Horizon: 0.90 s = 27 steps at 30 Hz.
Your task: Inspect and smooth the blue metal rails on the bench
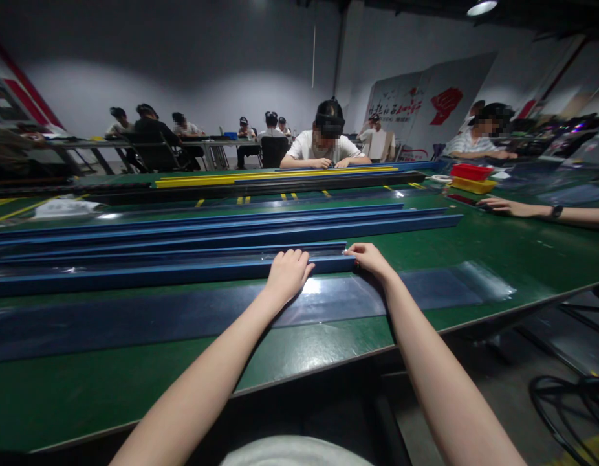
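Observation:
A long blue channel strip [158, 268] lies across the green table [498, 259] in front of me. My left hand [286, 272] rests on its near wall with the fingers curled over the edge. My right hand [370, 257] pinches the strip's right end. A clear plastic film [425, 288] lies flat on the table just under and in front of the strip, reaching to the right.
More long blue strips [280, 223] lie behind, then black and yellow ones [280, 176]. Red and yellow trays [471, 178] stand at the right. A co-worker's hand [506, 206] lies on the table there. Other people sit across and at far tables.

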Each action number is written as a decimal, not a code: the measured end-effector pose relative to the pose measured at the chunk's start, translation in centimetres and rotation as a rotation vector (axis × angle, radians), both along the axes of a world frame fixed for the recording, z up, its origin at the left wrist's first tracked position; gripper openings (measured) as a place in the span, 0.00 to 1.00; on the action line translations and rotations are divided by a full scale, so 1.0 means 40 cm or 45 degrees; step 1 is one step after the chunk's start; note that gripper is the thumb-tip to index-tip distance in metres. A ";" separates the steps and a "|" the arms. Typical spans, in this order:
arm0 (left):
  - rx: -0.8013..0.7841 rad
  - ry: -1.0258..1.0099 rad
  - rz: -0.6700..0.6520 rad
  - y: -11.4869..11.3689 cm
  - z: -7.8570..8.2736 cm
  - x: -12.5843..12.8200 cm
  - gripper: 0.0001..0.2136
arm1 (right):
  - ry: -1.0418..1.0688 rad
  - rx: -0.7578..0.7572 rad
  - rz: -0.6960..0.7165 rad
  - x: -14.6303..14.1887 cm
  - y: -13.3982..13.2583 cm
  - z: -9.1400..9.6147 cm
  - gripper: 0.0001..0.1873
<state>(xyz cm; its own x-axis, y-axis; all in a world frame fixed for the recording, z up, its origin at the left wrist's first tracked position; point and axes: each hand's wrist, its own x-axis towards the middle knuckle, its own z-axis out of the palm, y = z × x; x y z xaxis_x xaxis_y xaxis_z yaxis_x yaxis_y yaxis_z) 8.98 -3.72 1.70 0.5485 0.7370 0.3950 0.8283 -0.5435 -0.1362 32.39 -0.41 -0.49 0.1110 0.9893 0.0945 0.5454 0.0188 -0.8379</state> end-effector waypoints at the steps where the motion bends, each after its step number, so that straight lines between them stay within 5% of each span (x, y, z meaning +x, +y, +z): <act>1: 0.001 0.000 -0.001 0.000 -0.001 0.000 0.12 | -0.003 0.001 0.002 0.000 0.000 0.000 0.11; 27: -0.006 0.012 -0.007 0.002 -0.001 -0.001 0.12 | 0.011 0.039 0.000 0.002 0.001 -0.004 0.10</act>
